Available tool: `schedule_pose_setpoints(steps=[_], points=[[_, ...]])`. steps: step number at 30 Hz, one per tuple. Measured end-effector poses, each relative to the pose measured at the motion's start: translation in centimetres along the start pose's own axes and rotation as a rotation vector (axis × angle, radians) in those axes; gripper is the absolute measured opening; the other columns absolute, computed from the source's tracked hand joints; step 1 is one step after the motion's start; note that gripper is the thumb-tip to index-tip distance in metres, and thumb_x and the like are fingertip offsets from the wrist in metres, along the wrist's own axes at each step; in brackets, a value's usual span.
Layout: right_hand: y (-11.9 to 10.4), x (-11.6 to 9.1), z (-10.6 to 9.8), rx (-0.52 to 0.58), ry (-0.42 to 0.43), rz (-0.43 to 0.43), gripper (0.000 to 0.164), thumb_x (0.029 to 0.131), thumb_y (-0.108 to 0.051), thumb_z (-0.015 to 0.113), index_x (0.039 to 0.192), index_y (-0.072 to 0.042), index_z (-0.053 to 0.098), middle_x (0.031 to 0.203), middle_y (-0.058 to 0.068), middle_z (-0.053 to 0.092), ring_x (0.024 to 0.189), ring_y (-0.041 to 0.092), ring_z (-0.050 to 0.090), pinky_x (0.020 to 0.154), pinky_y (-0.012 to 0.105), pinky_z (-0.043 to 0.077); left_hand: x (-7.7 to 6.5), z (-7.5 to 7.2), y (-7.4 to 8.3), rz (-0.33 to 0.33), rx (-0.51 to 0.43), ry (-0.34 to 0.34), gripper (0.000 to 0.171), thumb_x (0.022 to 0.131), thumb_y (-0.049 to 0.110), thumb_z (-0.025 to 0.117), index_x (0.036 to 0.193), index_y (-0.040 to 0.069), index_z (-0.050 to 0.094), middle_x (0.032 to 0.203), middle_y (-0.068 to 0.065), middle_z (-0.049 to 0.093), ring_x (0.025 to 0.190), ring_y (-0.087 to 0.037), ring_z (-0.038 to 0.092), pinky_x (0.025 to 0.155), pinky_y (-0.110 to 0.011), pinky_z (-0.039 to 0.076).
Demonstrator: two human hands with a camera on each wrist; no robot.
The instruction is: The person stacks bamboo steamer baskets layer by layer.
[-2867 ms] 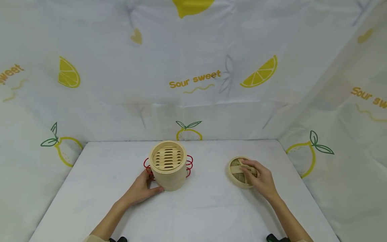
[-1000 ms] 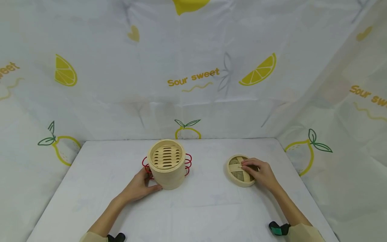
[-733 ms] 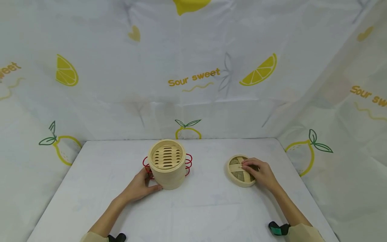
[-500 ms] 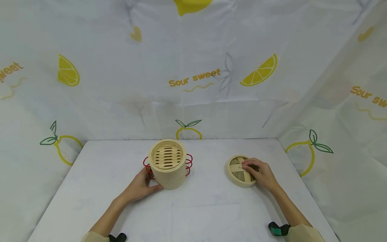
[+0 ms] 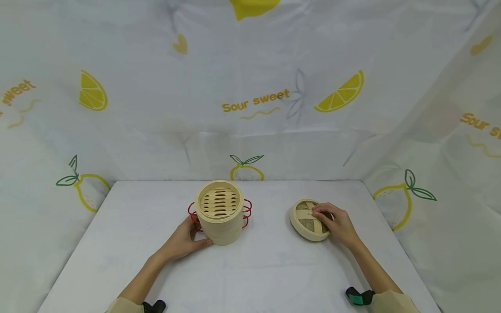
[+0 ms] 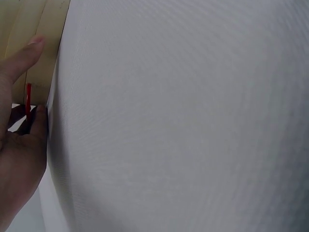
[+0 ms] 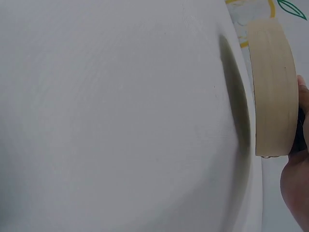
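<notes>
A stack of bamboo steamer baskets [image 5: 221, 226] with red loop handles stands on the white table, left of centre, its slatted top uncovered. My left hand [image 5: 182, 243] holds the stack low on its left side, thumb against the front; some fingers are hidden behind it. In the left wrist view the thumb lies on the bamboo wall near a red handle [image 6: 28, 96]. On the right, my right hand [image 5: 338, 224] pinches the top of the round woven steamer lid [image 5: 303, 226]. The right wrist view shows the lid's plain side rim [image 7: 274, 92] slightly above the table, its shadow beneath.
The white-covered table [image 5: 250, 282] runs back to a white curtain [image 5: 250, 143] printed with lemons and words. The same cloth hangs at both sides. Between stack and lid is bare tabletop.
The right fingers have closed together on the lid's top, and the lid has lifted and tilted slightly, moving a little left. The left hand and the stack stay in place; the head view shifts slightly.
</notes>
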State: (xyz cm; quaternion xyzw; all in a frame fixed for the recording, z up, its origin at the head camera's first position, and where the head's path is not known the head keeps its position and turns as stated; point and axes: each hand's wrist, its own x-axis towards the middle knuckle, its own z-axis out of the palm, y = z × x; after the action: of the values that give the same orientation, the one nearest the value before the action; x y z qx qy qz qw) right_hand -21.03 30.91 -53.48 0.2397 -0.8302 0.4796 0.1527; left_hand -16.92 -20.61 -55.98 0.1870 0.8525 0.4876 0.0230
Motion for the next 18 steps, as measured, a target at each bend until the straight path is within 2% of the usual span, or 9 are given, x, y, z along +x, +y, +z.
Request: schedule_pose_setpoints(steps=[9,18], points=[[-0.2,0.8,0.4,0.063,0.011,-0.015,0.022,0.094,0.018,0.070,0.100,-0.001,0.079,0.109,0.028,0.075,0.111,-0.011,0.067,0.087,0.004,0.054,0.1,-0.1,-0.2,-0.013,-0.002,-0.019,0.089,0.085,0.031,0.096,0.156,0.011,0.046,0.142,-0.004,0.067,0.128,-0.012,0.066,0.115,-0.030,0.057],[-2.1,2.0,0.9,0.098,-0.006,-0.038,0.022,0.096,0.016,0.069,0.103,-0.002,0.079,0.112,0.027,0.075,0.114,-0.008,0.068,0.091,0.006,0.055,0.2,0.0,-0.2,-0.020,-0.005,-0.018,0.087,0.085,0.029,0.095,0.155,0.009,0.047,0.141,-0.006,0.067,0.128,-0.010,0.065,0.114,-0.027,0.056]])
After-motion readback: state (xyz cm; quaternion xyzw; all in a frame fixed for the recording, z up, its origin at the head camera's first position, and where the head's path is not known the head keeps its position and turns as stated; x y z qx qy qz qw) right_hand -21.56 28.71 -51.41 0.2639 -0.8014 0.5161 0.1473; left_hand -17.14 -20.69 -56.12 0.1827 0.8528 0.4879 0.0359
